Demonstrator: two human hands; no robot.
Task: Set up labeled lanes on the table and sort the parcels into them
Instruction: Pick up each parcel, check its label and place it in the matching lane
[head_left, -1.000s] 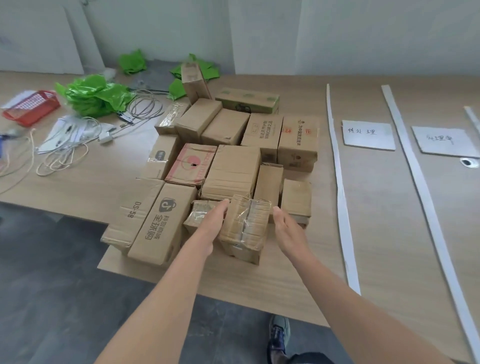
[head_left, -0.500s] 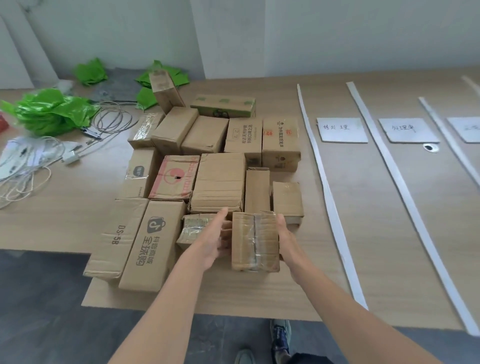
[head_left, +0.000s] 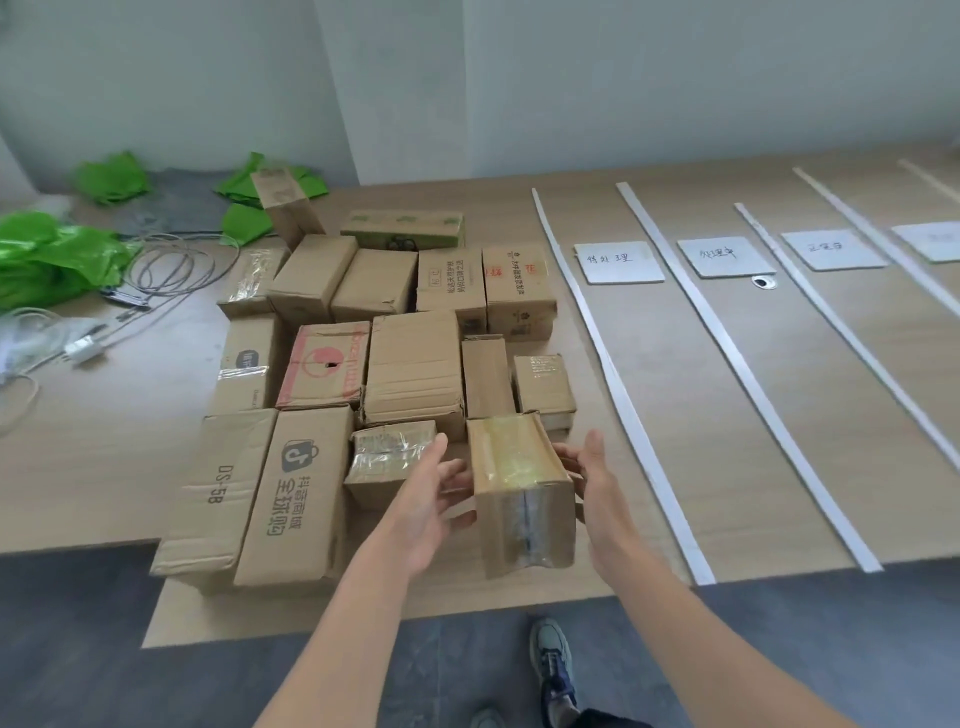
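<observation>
On the long carton (head_left: 215, 493) at the near left edge of the table (head_left: 727, 415) we read "DS-5B". The neighbouring carton (head_left: 293, 493) shows a shopping-bag logo above the characters 抖音商城 全球购. Behind them lies a red-printed box (head_left: 324, 364) whose lettering is too small for us to read. To the right, white strips (head_left: 618, 395) run across the table as lane edges. Between them the first card (head_left: 618, 261) reads 待处理 and the second card (head_left: 722, 255) reads 处理中; the third card (head_left: 831, 249) is too faint for us.

The taped parcel (head_left: 519, 499) is at the near edge of the pile, tilted, with glossy tape over its top and front. We cannot tell whether its base touches the table. Our left hand (head_left: 431, 499) is spread, thumb up, fingertips against the parcel's left face. Our right hand (head_left: 597, 493) mirrors it, fingers against the right face. Neither hand wraps round the parcel. Both forearms reach forward from the bottom of the view.
</observation>
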